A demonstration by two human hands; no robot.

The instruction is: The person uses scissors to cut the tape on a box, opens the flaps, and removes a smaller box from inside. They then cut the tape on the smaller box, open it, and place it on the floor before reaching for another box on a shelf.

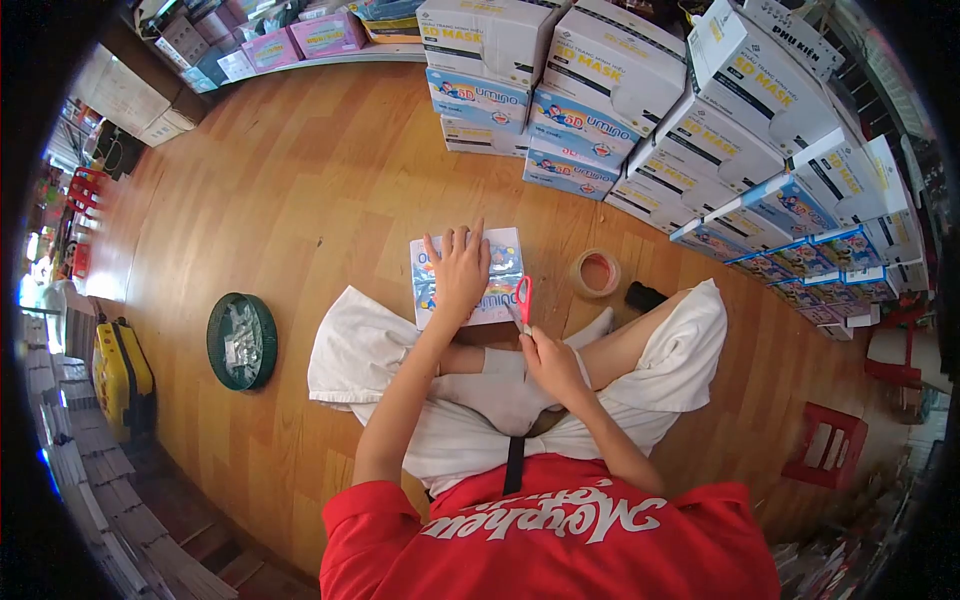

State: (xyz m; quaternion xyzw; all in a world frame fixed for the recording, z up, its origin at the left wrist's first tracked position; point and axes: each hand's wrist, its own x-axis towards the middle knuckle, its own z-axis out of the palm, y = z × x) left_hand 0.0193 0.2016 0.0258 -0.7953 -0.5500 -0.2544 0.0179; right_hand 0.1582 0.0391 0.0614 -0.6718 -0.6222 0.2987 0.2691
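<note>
Mask packet (pixel 505 260) under flat left hand (pixel 460 272); right hand (pixel 555 365) grip holds scissors (pixel 522 298) at packet's right edge.

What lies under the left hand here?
A flat blue-and-white packet on the wooden floor, pressed by the left hand; the print under the palm is hidden. Right hand grips scissors.
</note>
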